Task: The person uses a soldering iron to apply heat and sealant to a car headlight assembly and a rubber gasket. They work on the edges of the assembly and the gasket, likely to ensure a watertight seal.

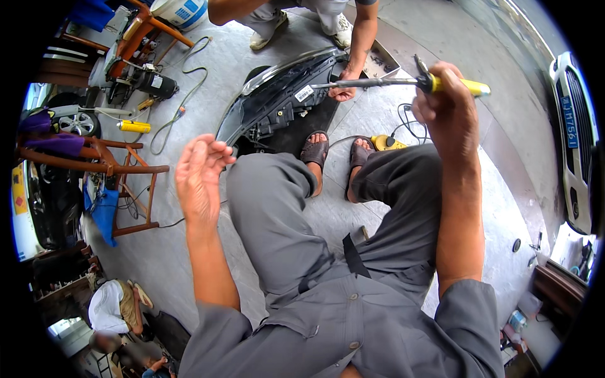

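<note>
My right hand [444, 110] is closed on a long tool [476, 87] with a yellow handle and a metal shaft, held across at the upper right with its tip pointing left toward a black car headlamp assembly [277, 110] on the floor. My left hand [201, 170] is raised left of my knee, fingers apart and loosely curved, holding nothing, near the headlamp's lower end. A co-worker's hand [343, 91] touches the headlamp's upper right end.
A crouching co-worker [365, 31], metal tray [391, 63], yellow power strip [386, 142], cables and a yellow canister [133, 126] surround me. Wooden chairs [107, 165] stand left. A white car front [573, 138] is far right. Other people [120, 305] are at lower left.
</note>
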The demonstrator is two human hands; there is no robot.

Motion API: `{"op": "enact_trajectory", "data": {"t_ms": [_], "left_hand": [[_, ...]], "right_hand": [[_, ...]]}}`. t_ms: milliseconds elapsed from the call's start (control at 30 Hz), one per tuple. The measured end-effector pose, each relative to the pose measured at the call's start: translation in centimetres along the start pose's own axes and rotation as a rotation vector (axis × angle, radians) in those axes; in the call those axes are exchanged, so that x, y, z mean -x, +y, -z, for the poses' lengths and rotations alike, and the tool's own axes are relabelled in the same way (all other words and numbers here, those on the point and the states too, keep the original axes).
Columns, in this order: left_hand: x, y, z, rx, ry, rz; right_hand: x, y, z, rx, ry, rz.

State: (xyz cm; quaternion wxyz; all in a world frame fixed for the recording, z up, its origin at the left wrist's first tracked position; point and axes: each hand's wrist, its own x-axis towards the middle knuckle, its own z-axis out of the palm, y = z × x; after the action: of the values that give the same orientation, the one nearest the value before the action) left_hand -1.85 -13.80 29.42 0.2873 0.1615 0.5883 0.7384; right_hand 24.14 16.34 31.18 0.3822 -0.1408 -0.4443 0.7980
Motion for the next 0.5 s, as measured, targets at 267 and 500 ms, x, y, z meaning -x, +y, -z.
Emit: {"op": "enact_trajectory", "data": {"t_ms": [267, 500], "left_hand": [[-8.5, -15.2, 0.8, 0.13, -0.178, 0.49], [-12.4, -26.7, -3.2, 0.25, -0.211, 0.805]], "right_hand": [[1.0, -0.2, 1.9, 0.172, 0.222, -0.071], [0.6, 1.3, 6.3, 0.224, 0.225, -0.165]]}}
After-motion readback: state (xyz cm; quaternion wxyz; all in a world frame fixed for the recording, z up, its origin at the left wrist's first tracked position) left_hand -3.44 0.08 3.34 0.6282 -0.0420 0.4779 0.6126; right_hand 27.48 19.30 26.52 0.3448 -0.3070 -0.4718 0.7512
